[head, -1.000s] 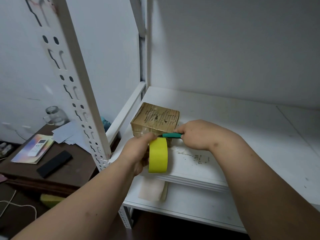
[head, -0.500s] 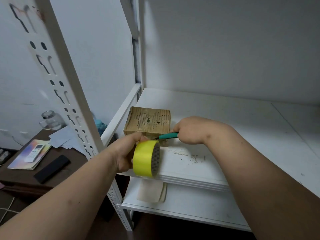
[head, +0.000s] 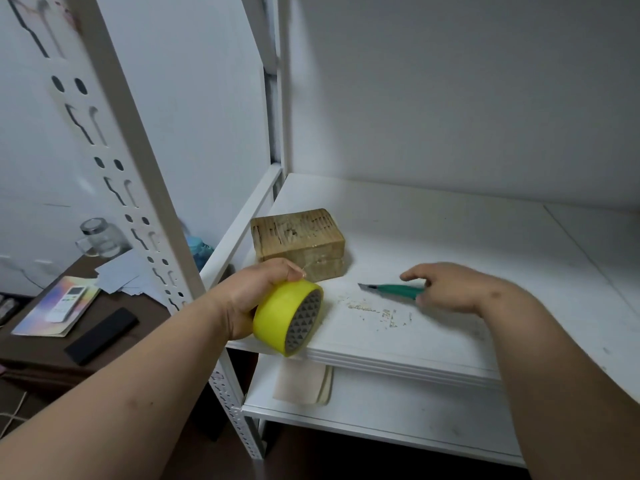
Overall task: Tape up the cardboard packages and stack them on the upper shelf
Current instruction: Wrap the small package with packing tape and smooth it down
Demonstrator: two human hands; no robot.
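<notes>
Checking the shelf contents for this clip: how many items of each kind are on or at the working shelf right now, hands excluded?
Cardboard packages: 1, on the shelf
Yellow tape rolls: 1, gripped by the left hand
Green cutters: 1, at the right hand
Total: 3

I see the box [head: 298, 242], brown cardboard wrapped in clear glossy tape, flat on the shelf [head: 450, 244] near its left rail. The yellow tape roll [head: 284, 315] sits at the shelf's front edge.
</notes>
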